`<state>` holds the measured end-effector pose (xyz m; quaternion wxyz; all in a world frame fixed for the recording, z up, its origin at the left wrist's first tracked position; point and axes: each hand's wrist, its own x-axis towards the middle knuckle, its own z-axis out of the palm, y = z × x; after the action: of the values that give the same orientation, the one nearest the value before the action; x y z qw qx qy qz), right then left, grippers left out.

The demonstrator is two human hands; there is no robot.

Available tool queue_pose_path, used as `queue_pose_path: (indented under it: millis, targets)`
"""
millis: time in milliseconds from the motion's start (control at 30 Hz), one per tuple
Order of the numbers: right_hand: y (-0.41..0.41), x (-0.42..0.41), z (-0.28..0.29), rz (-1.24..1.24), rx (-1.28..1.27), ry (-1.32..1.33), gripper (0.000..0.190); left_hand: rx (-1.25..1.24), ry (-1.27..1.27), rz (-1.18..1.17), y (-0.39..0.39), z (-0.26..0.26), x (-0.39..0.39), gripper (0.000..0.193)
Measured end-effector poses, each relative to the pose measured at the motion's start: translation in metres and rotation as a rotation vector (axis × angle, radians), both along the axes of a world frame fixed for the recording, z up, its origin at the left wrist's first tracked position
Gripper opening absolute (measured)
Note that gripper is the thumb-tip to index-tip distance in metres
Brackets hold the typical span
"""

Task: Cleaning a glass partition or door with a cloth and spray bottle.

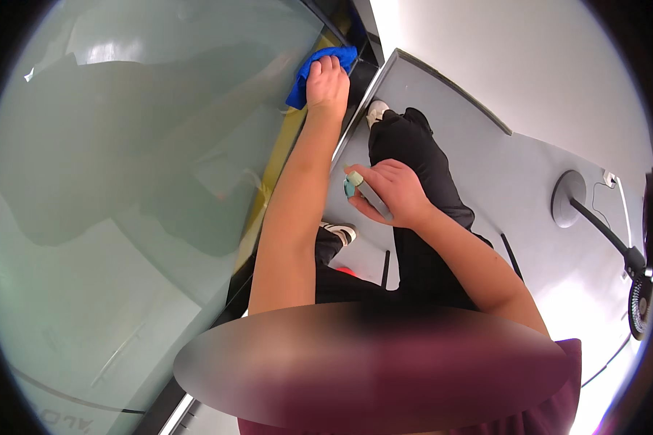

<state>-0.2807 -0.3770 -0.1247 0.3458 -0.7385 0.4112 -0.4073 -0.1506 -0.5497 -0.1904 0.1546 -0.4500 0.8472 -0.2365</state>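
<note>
My left hand (329, 84) presses a blue cloth (299, 89) onto the border of a large greenish glass panel (158, 163), near its far corner. A yellow strip (287, 133) runs along this border, beside a black frame (363, 73). My right hand (400, 187) is closed around a small tool with a grey body, a pale green end and a teal part (374, 197); its exact kind is unclear. That hand is above the floor, in front of my leg and apart from the glass.
A black stand fan (639, 304) is at the right, its round base (568, 198) near a white power socket (609, 178). A white wall (500, 60) meets the grey floor (430, 87). My black-trousered leg (413, 157) extends beside the frame. The glass carries reflections.
</note>
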Motion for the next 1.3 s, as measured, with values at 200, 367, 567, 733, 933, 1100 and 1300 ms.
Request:
queue_pose_path:
  millis: [200,367,567,733,933,1100,1300]
  targets:
    - [0.003,0.007,0.0,0.019,0.015,0.036,0.044,0.222,-0.123,-0.035,0.063,-0.018,0.063,0.023]
    - [0.009,0.02,-0.001,0.09,0.033,0.106,0.045,0.245,-0.092,-0.04,0.155,-0.037,0.156,0.02]
    - [0.011,0.026,0.0,0.123,0.029,0.164,0.043,0.277,-0.077,0.028,0.252,-0.024,0.245,0.026]
    - [0.012,0.037,-0.002,0.147,-0.004,0.151,0.043,0.26,-0.095,0.024,0.32,-0.009,0.308,0.03]
    - [0.015,0.038,-0.007,0.179,-0.001,0.194,0.047,0.405,-0.119,0.471,0.37,-0.008,0.312,0.029]
    - [0.013,0.034,-0.01,0.169,-0.003,0.184,0.045,0.194,0.442,1.172,0.361,-0.051,0.26,0.032]
    - [0.006,0.032,-0.002,0.164,0.006,0.124,0.044,-0.678,1.778,1.72,0.292,-0.149,0.242,0.037]
